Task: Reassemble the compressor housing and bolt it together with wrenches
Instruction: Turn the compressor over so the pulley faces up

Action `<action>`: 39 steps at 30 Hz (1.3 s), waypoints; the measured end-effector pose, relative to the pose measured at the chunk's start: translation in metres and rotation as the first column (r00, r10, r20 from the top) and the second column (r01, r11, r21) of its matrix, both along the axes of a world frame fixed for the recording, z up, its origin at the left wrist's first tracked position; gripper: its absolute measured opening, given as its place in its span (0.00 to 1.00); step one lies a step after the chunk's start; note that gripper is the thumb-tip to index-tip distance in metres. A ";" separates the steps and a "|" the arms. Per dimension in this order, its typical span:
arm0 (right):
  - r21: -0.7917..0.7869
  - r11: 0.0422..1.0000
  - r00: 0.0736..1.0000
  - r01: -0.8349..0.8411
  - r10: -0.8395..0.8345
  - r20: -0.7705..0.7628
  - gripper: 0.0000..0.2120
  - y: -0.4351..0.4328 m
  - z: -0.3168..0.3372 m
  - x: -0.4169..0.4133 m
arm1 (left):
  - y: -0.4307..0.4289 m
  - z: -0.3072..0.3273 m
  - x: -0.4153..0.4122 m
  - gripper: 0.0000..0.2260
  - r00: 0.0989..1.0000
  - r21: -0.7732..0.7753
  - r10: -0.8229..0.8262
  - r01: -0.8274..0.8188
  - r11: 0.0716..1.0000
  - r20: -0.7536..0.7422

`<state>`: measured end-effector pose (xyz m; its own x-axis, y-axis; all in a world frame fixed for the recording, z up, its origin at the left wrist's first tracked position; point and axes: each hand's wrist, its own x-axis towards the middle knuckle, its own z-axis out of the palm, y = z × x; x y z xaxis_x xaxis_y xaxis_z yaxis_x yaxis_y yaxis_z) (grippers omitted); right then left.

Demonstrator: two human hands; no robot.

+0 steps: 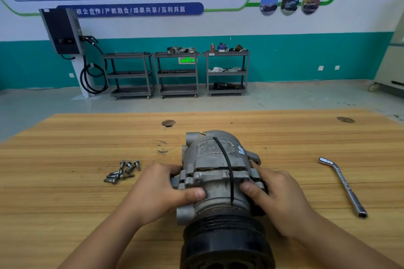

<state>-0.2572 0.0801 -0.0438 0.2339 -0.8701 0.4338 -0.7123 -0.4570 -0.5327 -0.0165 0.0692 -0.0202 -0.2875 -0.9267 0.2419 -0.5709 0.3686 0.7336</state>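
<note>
Both the left hand (161, 190) and right hand (277, 194) clasp the compressor housing (216, 168), thumbs pressed on top.

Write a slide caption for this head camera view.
Left hand and right hand grip the compressor housing on the table; bolts lie left, socket wrench right.

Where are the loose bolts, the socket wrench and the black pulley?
loose bolts (119, 175): head view, middle of the pile.
socket wrench (347, 188): head view, mid-shaft.
black pulley (225, 242): head view, outer rim.
</note>
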 end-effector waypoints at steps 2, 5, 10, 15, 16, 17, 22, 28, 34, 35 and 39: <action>0.029 1.000 0.999 0.001 0.000 -0.037 0.51 -0.002 0.001 -0.001 | -0.002 -0.001 0.001 0.23 1.000 0.004 0.008 -0.008 1.000 0.026; 0.079 0.997 1.000 -0.025 0.025 -0.003 0.46 -0.003 0.006 0.001 | -0.004 0.000 0.002 0.20 0.998 0.008 0.010 -0.011 1.000 0.063; 0.217 0.973 0.992 -0.084 0.060 0.114 0.35 0.001 0.015 0.005 | -0.004 0.003 0.001 0.15 0.995 0.014 0.018 -0.019 1.000 0.094; 0.284 0.954 0.988 -0.094 0.056 0.142 0.27 0.015 0.027 0.006 | 0.008 0.000 -0.001 0.26 0.997 0.026 0.054 -0.055 0.998 0.047; 0.294 0.949 0.987 -0.113 0.072 0.146 0.26 0.019 0.030 0.005 | 0.011 0.000 -0.001 0.25 0.998 0.037 0.052 -0.054 0.998 0.047; 0.305 0.944 0.985 -0.125 0.080 0.154 0.24 0.022 0.033 0.005 | 0.014 0.000 -0.001 0.24 0.998 0.045 0.053 -0.055 0.997 0.046; 0.370 0.924 0.975 -0.096 0.013 0.221 0.22 0.034 0.048 0.004 | 0.028 0.010 -0.001 0.30 0.998 0.128 0.056 -0.059 0.990 0.024; 0.554 0.829 0.962 -0.080 -0.082 0.261 0.25 0.023 0.075 0.000 | 0.009 0.048 -0.004 0.38 0.995 0.414 -0.029 -0.014 0.910 0.098; 0.673 0.738 0.976 -0.055 -0.102 0.192 0.22 -0.022 0.087 -0.006 | -0.043 0.071 -0.011 0.27 0.968 0.630 -0.120 -0.046 0.775 0.219; 0.686 0.727 0.978 -0.029 -0.120 0.169 0.22 -0.029 0.087 -0.006 | -0.051 0.072 -0.011 0.28 0.967 0.645 -0.116 -0.061 0.762 0.228; 0.607 0.788 0.974 0.100 -0.202 0.103 0.22 -0.056 0.080 0.003 | -0.077 0.062 -0.004 0.34 0.974 0.725 -0.068 -0.113 0.679 0.215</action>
